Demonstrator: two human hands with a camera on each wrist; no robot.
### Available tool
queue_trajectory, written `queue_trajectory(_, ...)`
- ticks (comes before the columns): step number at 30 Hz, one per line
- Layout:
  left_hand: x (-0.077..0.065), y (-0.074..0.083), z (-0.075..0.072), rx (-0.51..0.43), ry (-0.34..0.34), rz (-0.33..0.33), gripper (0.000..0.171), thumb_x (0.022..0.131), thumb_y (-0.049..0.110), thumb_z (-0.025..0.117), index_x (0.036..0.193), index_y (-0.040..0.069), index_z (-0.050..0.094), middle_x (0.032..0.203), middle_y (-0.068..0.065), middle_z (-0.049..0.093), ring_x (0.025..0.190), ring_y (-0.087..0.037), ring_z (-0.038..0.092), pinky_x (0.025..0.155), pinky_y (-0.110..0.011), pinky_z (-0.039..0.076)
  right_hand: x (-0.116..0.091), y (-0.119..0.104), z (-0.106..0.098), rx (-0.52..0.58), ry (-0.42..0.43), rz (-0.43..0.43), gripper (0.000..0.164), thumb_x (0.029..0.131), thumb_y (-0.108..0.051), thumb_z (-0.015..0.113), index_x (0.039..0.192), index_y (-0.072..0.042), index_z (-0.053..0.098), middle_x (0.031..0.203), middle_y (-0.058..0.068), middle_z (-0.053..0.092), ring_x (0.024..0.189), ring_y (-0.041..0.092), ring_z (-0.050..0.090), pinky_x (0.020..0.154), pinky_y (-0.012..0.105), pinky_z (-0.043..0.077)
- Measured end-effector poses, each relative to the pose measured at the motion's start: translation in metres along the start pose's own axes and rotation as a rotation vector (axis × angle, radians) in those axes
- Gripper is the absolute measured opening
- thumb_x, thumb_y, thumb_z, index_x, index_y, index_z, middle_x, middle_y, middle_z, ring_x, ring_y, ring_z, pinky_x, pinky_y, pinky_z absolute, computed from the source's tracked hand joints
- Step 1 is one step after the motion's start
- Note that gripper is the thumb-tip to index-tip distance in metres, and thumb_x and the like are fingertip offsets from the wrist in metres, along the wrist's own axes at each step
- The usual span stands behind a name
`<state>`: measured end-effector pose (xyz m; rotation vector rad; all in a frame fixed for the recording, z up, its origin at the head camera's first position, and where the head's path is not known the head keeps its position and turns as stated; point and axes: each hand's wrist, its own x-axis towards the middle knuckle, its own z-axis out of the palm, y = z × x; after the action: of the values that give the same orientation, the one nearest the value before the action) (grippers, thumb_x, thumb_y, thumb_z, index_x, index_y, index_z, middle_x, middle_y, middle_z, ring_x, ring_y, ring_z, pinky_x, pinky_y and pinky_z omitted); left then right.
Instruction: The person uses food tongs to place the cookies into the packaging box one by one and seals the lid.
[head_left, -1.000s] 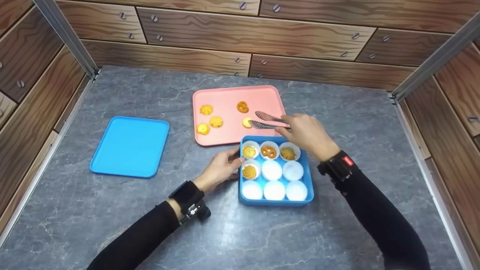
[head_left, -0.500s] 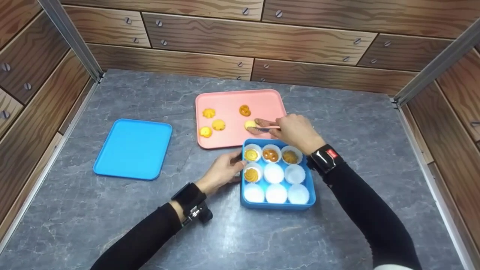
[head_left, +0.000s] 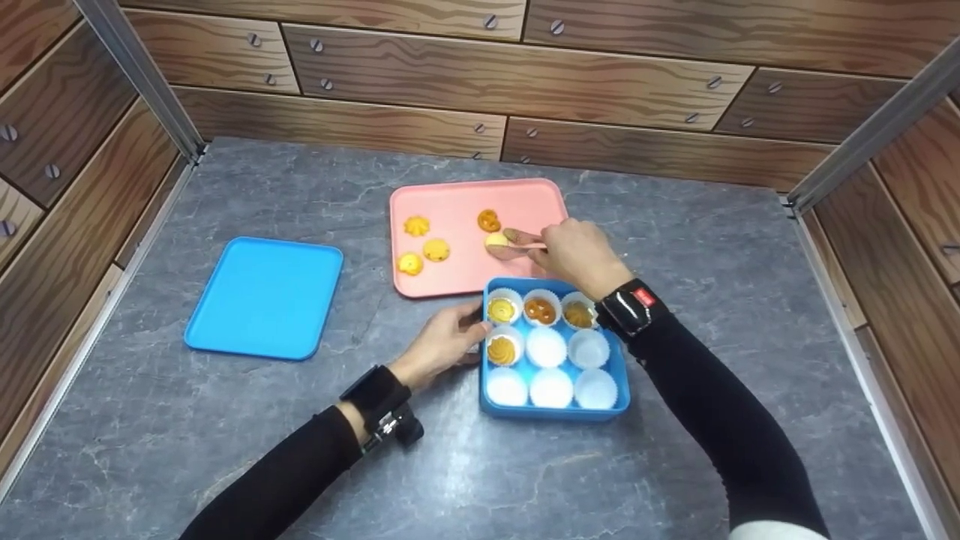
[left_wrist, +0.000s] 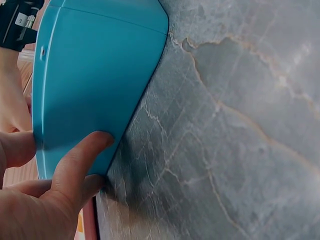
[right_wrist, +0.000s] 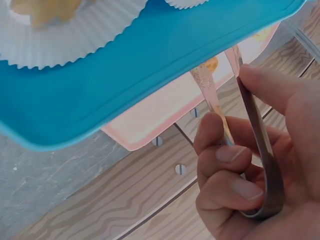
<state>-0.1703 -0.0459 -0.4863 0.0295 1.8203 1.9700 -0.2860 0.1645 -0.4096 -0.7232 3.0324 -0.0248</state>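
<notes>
My right hand (head_left: 581, 253) holds metal tongs (right_wrist: 265, 150) between thumb and fingers. Their tips are at a pale yellow round cookie (head_left: 496, 241) on the pink tray (head_left: 450, 199); whether they grip it I cannot tell. With its fingers against the outer wall and the thumb at the rim, my left hand (head_left: 442, 345) touches the left side of a blue box (left_wrist: 95, 75). White paper cups (head_left: 546, 346) stand in rows inside. The back row and the left middle cup hold cookies, among them a pretzel (head_left: 540, 310) and a swirl cookie (head_left: 501, 349).
More cookies lie on the tray: a pretzel-shaped one (head_left: 489, 220), a flower-shaped one (head_left: 417, 226), a round one (head_left: 436, 250) and a yellow one (head_left: 410, 263). A flat blue lid (head_left: 262, 298) lies at the left. Wood-patterned walls (head_left: 517, 67) enclose the grey tabletop (head_left: 360, 480).
My right hand has moved left with the tongs, whose tips have come closer together at the pale yellow cookie. The left hand stays at the box.
</notes>
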Motion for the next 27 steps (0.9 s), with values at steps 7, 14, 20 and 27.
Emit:
queue_trajectory(7, 0.001, 0.001, 0.000, -0.002, -0.020, 0.005, 0.061, 0.105, 0.009, 0.056, 0.159, -0.003, 0.030, 0.156, -0.024, 0.044, 0.129, -0.035, 0.059, 0.099, -0.043, 0.060, 0.006, -0.009, 0.000, -0.073, 0.022, 0.015, 0.038, 0.101, -0.034, 0.068, 0.089, 0.002, 0.073, 0.081, 0.021, 0.070, 0.075, 0.040, 0.069, 0.067, 0.053, 0.063)
queue_trajectory(14, 0.001, 0.000, -0.001, 0.027, -0.018, 0.019, 0.058, 0.105, 0.008, 0.056, 0.158, -0.003, 0.034, 0.152, -0.023, 0.051, 0.125, -0.034, 0.062, 0.095, -0.042, 0.062, 0.014, -0.024, 0.002, -0.133, 0.042, 0.095, 0.037, 0.100, -0.033, 0.066, 0.091, 0.003, 0.074, 0.082, 0.019, 0.070, 0.077, 0.039, 0.070, 0.062, 0.052, 0.063)
queue_trajectory(20, 0.001, -0.001, 0.000, 0.029, -0.016, 0.013, 0.058, 0.105, 0.007, 0.056, 0.158, -0.003, 0.033, 0.155, -0.023, 0.047, 0.125, -0.034, 0.062, 0.094, -0.042, 0.062, 0.010, -0.024, 0.007, -0.169, 0.075, 0.106, 0.039, 0.098, -0.034, 0.065, 0.088, 0.002, 0.074, 0.079, 0.019, 0.069, 0.072, 0.038, 0.069, 0.057, 0.051, 0.061)
queue_trajectory(27, 0.002, 0.001, -0.003, 0.016, -0.020, -0.008, 0.060, 0.106, 0.008, 0.056, 0.160, -0.001, 0.031, 0.156, -0.022, 0.046, 0.126, -0.034, 0.061, 0.095, -0.042, 0.062, -0.002, -0.006, 0.007, -0.151, 0.073, 0.100, 0.039, 0.096, -0.038, 0.067, 0.084, -0.002, 0.073, 0.073, 0.016, 0.066, 0.065, 0.035, 0.065, 0.055, 0.050, 0.060)
